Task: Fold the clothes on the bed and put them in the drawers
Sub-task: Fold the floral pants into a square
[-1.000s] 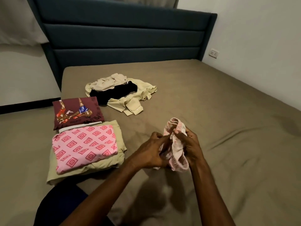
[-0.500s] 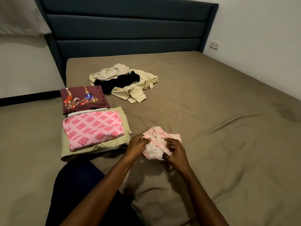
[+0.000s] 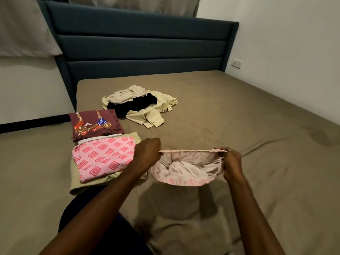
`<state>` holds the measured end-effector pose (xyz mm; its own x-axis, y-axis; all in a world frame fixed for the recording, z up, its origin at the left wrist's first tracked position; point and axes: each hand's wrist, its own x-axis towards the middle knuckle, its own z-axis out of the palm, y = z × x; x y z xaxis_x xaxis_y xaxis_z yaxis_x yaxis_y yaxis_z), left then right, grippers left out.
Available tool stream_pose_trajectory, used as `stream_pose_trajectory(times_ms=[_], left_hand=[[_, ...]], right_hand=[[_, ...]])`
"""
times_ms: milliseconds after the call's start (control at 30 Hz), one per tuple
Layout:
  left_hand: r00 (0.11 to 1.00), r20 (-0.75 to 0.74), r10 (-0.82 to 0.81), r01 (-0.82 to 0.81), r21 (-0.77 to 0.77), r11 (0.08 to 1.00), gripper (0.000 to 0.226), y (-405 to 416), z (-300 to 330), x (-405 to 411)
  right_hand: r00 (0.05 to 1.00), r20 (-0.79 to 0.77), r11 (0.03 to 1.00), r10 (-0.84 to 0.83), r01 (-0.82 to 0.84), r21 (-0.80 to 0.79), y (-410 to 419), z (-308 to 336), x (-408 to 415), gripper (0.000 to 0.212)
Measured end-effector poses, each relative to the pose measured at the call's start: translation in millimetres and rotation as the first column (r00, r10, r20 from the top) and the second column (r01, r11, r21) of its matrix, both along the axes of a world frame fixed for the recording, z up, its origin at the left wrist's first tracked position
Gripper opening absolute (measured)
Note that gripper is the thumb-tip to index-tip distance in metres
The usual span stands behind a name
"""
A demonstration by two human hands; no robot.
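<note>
Head view: both hands hold a small pink garment [image 3: 185,168] stretched out above the bed [image 3: 239,126], near its front edge. The left hand [image 3: 147,153] has its fingers curled round the garment's left end of the waistband; the right hand [image 3: 232,162] pinches the right end, fingers curled into the fabric. The waistband runs taut between the 2 hands and the rest of the garment hangs below it in a shallow pouch, pale inside with a pink patterned lower edge. It casts a shadow on the olive sheet below. Just left of the left hand lies a folded pink top with a red diamond pattern [image 3: 103,159], resting on a folded pale green piece [image 3: 77,188]. Behind that stack, touching it, lies a folded maroon T-shirt with a printed figure [image 3: 93,124]. Farther back, toward the blue headboard [image 3: 143,43], sits an unfolded pile [image 3: 139,105]: a cream piece, a black piece and a pale yellow shirt, overlapping. A wall socket [image 3: 237,63] sits on the right wall. Dark clothing on the person's lap shows at bottom left.
</note>
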<state>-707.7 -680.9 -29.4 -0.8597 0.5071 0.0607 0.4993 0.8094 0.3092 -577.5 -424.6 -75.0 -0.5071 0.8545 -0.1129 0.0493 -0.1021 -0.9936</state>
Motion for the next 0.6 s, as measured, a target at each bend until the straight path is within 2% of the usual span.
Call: stream_pose_trajectory(times_ms=[67, 133, 200, 267, 300, 367, 400, 433, 467, 500, 533, 600], left_hand=[[0.996, -0.023, 0.087, -0.090, -0.166, 0.982, 0.020, 0, 17, -10], [0.983, 0.084, 0.161, -0.146, -0.160, 0.976, 0.014, 0, 26, -21], [0.915, 0.368, 0.165, -0.196, 0.048, 0.979, 0.009, 3, 28, -32], [0.763, 0.645, 0.056, -0.298, 0.273, 0.915, 0.011, 6, 30, -35], [0.705, 0.710, 0.015, -0.351, 0.330, 0.876, 0.009, 7, 32, -36], [0.620, 0.785, -0.024, -0.470, 0.395, 0.790, 0.009, 12, 38, -43], [0.597, 0.801, -0.044, -0.518, 0.427, 0.741, 0.016, 15, 40, -48], [0.595, 0.801, -0.065, -0.562, 0.473, 0.678, 0.021, 17, 45, -56], [0.610, 0.789, -0.078, -0.593, 0.519, 0.615, 0.023, 20, 50, -62], [0.632, 0.770, -0.093, -0.609, 0.567, 0.555, 0.022, 24, 57, -71], [0.659, 0.746, -0.095, -0.619, 0.609, 0.495, 0.018, 30, 66, -77], [0.745, 0.665, -0.041, -0.593, 0.690, 0.414, 0.009, 42, 92, -86]], right_hand=[[0.994, 0.084, 0.989, 0.065, -0.075, 0.127, 15, 25, 4, 0.039], [0.964, 0.265, 0.920, 0.004, -0.107, 0.376, 30, 42, 8, 0.033], [0.826, 0.534, 0.794, -0.179, -0.199, 0.574, 39, 53, 13, 0.029], [0.679, 0.648, 0.663, -0.346, -0.312, 0.680, 41, 55, 14, 0.019], [0.623, 0.689, 0.633, -0.370, -0.373, 0.678, 44, 54, 12, 0.017], [0.580, 0.767, 0.695, -0.274, -0.432, 0.575, 49, 54, 5, 0.016], [0.634, 0.763, 0.782, -0.130, -0.407, 0.472, 53, 56, 1, 0.015], [0.729, 0.683, 0.877, 0.042, -0.354, 0.324, 57, 61, -4, 0.014], [0.835, 0.522, 0.943, 0.173, -0.293, 0.157, 57, 68, -8, 0.013], [0.919, 0.330, 0.971, 0.213, -0.237, 0.032, 58, 78, -13, 0.012], [0.965, 0.170, 0.979, 0.202, -0.197, -0.043, 60, 86, -19, 0.013], [0.982, 0.000, 0.981, 0.190, -0.190, -0.045, 64, 106, -39, 0.020]])
